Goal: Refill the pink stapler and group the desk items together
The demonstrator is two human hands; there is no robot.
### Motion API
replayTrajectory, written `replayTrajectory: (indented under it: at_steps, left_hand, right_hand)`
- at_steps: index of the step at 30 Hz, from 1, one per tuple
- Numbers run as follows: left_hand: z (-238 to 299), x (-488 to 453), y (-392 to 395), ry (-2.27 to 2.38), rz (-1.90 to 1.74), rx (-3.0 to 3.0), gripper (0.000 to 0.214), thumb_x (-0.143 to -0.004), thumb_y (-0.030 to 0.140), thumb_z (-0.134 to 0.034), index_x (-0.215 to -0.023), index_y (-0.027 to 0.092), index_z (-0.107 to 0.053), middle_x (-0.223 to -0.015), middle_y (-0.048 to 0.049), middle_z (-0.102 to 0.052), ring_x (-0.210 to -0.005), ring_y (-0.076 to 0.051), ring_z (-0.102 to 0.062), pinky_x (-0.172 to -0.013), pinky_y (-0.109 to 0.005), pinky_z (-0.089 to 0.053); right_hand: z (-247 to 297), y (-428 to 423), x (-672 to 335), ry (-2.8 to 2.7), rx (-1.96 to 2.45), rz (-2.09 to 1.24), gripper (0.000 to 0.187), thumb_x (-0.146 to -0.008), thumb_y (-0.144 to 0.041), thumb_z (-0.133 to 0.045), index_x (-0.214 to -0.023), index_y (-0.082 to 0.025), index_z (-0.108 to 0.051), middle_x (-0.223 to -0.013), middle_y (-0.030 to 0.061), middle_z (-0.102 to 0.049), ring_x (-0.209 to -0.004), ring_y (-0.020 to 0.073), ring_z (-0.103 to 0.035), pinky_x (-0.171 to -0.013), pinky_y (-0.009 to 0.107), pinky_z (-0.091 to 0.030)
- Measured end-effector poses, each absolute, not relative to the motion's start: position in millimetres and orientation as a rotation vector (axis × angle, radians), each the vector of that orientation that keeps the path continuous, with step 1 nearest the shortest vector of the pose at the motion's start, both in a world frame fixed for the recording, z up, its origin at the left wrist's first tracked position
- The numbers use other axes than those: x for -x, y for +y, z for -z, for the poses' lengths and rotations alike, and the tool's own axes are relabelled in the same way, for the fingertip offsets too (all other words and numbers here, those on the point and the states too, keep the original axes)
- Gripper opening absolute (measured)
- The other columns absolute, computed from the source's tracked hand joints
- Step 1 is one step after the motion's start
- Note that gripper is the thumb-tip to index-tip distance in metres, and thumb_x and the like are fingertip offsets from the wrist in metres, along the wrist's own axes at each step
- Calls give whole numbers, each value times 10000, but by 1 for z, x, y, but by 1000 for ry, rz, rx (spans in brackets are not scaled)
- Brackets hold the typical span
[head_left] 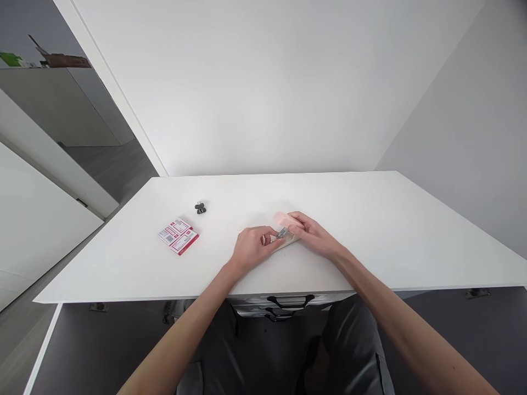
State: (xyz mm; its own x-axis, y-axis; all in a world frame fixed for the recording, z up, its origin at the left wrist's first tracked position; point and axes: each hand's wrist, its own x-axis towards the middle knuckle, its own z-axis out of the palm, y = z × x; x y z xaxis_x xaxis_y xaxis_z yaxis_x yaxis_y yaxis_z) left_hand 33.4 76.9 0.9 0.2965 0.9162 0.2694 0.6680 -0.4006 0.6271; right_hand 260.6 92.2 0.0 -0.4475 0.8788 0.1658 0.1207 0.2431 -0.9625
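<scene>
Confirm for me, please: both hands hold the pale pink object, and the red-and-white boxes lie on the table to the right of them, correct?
Not quite: the head view shows the red-and-white boxes lying left of the hands, not right. The left hand and right hand do both hold the pale pink object.

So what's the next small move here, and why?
Probably hold the pink stapler steady with the right hand and ease its metal front out with the left hand: both hands meet at that part, and the staple boxes lie untouched to the left.
</scene>
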Motion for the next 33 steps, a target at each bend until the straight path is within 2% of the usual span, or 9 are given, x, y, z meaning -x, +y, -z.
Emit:
replayTrajectory:
  at_steps: [12, 23, 33]
  left_hand:
    - [0, -34, 76, 1392, -839, -2228, 305, -897, 542, -703, -874, 243, -756, -682, 40, -643, -586, -112, -515, -608, -269, -367]
    - [0, -33, 77, 1368, -805, -2265, 301, -894, 545, -716, -930, 249, -752, -730, 35, -651, -618, -120, -532, -613, -271, -353]
    - [-2, -34, 76, 1343, -756, -2271, 348, -906, 591, -667, -966, 259, -753, -734, 23, -659, -640, -140, -563, -613, -275, -367]
  right_hand:
    - [3, 95, -260, -1731, 874, -1353, 471, -967, -653, -584, -1251, -281, -634, -1149, 68, -658, -1029, 243, -600, -919, 393, -507]
    - [-1, 93, -258, -1643, 780, -1475, 387, -960, -588, -648, -1158, -255, -670, -1121, 63, -647, -971, 205, -593, -890, 351, -490]
    - [0, 94, -258, -1625, 773, -1487, 393, -916, -587, -699, -1130, -258, -685, -1150, 75, -659, -984, 218, -608, -918, 379, -499]
